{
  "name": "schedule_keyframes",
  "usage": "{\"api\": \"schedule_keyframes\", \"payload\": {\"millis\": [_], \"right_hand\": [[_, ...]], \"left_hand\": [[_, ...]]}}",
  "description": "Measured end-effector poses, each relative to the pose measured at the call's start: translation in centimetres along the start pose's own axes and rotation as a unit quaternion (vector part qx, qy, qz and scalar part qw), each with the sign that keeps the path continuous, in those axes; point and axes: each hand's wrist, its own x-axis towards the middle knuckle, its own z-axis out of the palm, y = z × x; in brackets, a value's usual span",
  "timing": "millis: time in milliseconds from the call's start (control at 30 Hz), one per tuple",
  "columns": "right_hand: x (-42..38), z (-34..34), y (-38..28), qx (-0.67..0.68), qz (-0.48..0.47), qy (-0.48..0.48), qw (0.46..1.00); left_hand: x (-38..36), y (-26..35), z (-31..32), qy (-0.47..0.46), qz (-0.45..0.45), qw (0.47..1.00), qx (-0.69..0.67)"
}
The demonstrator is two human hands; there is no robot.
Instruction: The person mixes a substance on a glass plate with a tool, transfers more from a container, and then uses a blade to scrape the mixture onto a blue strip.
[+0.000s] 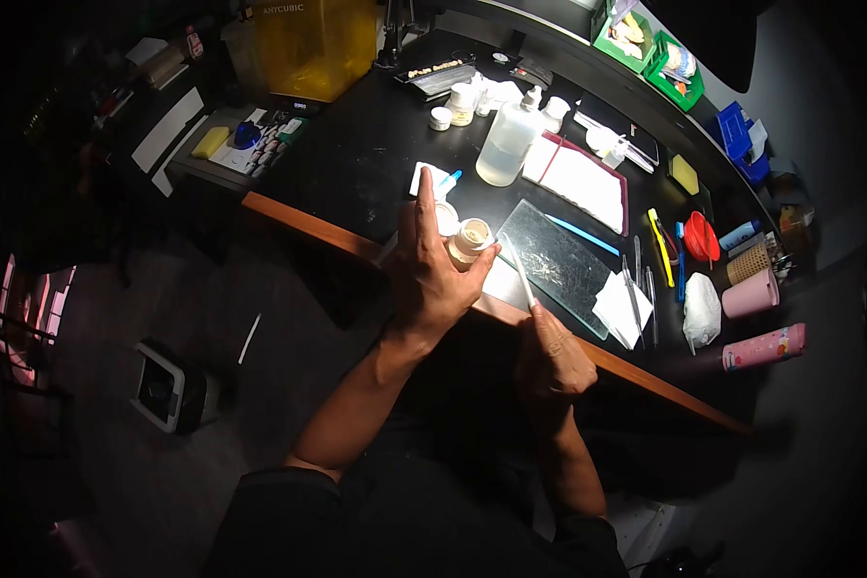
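Note:
My left hand (pixel 438 289) grips a small open jar (pixel 463 252) of pale powder near the table's front edge, the thumb against its side and other fingers stretched upward. A round white lid (pixel 446 218) lies just behind the jar. Pinched in my right hand (pixel 555 356) is a slim white stick-like tool (pixel 522 275), its tip pointing up toward the jar and the glass slab. The glass slab (pixel 568 270) lies flat to the right of the jar, with whitish smears on it. Fingers of my right hand are partly hidden by the hand itself.
Behind stands a clear squeeze bottle (pixel 509 144), near a white pad in a dark red tray (pixel 580 183). Folded tissue (pixel 623 306) with slim metal tools lies right of the slab. A red bowl (pixel 700 236) and pink cylinder (pixel 764 347) are farther right. The wooden table edge (pixel 645 385) runs in front.

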Motion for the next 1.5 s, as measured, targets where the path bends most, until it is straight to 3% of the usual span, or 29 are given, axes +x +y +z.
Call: {"api": "schedule_keyframes", "payload": {"millis": [100,233,333,467,633,733,800,867,1067,1167,1300,1500], "right_hand": [[1.3,-0.8,0.4,0.066,0.043,0.023,0.997],[2.7,-1.8,0.6,0.254,0.300,0.049,0.918],[4.1,-2.9,1.2,0.289,0.320,0.070,0.899],[5.0,-2.9,1.9,0.348,0.285,0.110,0.886],[7.5,-1.9,1.9,0.405,0.252,0.091,0.874],[9.3,-1.5,2.6,0.407,0.266,0.046,0.872],[10.9,-0.9,3.4,0.415,0.188,0.023,0.890],[12.5,-0.8,3.5,0.434,0.223,-0.002,0.873],[15.4,-0.1,4.3,0.359,0.246,-0.149,0.888],[16.6,0.5,4.4,0.345,0.224,-0.216,0.886],[17.5,1.6,4.6,0.278,0.169,-0.292,0.899],[19.3,2.6,3.9,0.215,0.145,-0.346,0.901]], "left_hand": [[-0.1,-0.2,0.2,0.002,0.006,1.000,0.010],[-0.4,0.3,0.4,0.007,0.008,1.000,0.010],[-0.5,0.4,0.4,0.028,0.041,0.999,0.000],[-0.4,0.3,-0.1,0.040,0.079,0.996,-0.019],[-0.8,0.3,0.1,0.023,0.011,0.998,-0.058],[-0.5,0.0,0.2,0.015,0.010,0.999,-0.048],[-0.3,-0.3,0.4,0.000,0.004,0.998,-0.068],[-0.2,-0.6,0.8,-0.017,-0.010,0.993,-0.116],[0.5,0.8,-1.0,-0.087,-0.019,0.994,-0.055],[0.8,0.7,-1.3,-0.099,0.018,0.995,-0.018],[0.7,0.2,-0.8,-0.092,0.004,0.995,-0.050],[0.3,0.2,-0.8,-0.094,0.022,0.995,-0.014]]}}
